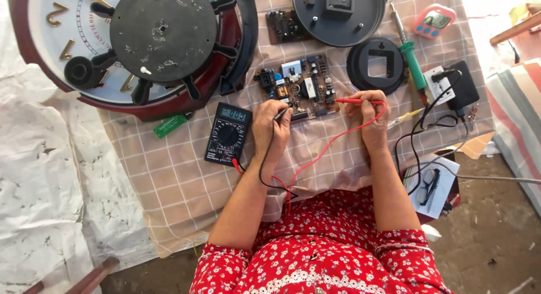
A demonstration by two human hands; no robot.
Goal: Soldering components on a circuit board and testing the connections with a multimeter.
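The person sits close against the near edge of the worktop (169, 181), which is draped in a beige checked cloth hanging over that edge. Their left hand (270, 125) has its fingers closed round a thin black test probe (282, 114), the tip set down on the near edge of the green populated circuit board (298, 86) lying flat in the middle of the cloth. Their right hand (372, 115) pinches a red test probe (356, 101) between its fingers, held level and pointing left at the board's right edge. Red and black leads (304, 167) loop back over the near edge and run to the small black digital multimeter (227, 134), just beside the left hand. The far side is crowded: a large round clock face in a dark red frame (51, 40) with a black spoked disc (162, 28) on it fills the far-left corner, a grey round plastic housing (338, 18) and a black ring-shaped cover (376, 64) sit beyond the board, and a green-handled soldering iron (412, 63) lies near the right edge beside a black plug adapter (463, 84). The only open cloth is the strip on the near left, in front of the multimeter.
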